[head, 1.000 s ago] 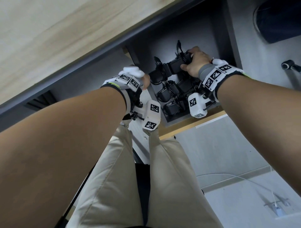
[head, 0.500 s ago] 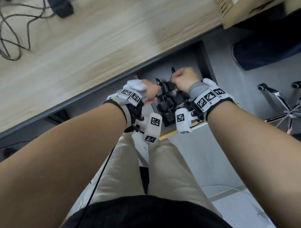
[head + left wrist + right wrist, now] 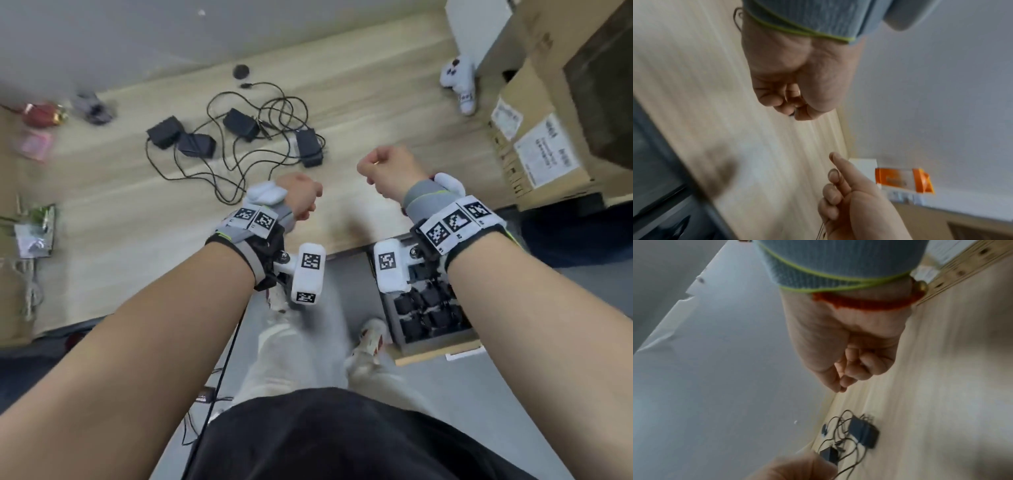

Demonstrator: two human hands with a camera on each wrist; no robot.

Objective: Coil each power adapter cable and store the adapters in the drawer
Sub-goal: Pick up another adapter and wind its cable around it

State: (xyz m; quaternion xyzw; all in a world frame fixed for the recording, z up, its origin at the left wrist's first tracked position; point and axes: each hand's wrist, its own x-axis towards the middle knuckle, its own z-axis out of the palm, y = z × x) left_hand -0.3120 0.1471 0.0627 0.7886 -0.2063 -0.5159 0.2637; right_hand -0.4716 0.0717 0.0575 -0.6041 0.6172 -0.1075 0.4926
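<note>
Several black power adapters (image 3: 240,125) lie on the wooden desk (image 3: 102,240) with their thin cables tangled in loose loops (image 3: 219,171); the nearest one (image 3: 309,147) sits just left of my right hand. The right wrist view shows two of them (image 3: 865,433). My left hand (image 3: 298,195) and right hand (image 3: 387,171) hover over the desk's front part, both curled into fists with nothing in them (image 3: 785,100) (image 3: 855,366). Below the desk edge the drawer (image 3: 435,349) stands pulled out, with coiled black adapters (image 3: 428,315) packed inside, partly hidden by my right wrist.
Cardboard boxes (image 3: 534,150) fill the desk's right end, with a white soft toy (image 3: 459,78) behind them. Packets (image 3: 34,233) and a red item (image 3: 41,114) lie at the left. A round black disc (image 3: 240,71) sits by the wall. A black cord (image 3: 222,359) hangs from my left wrist.
Both hands have come up out of the drawer to above the desk. The right hand has let go of the adapter it held in the drawer. The view has swung up to the desktop.
</note>
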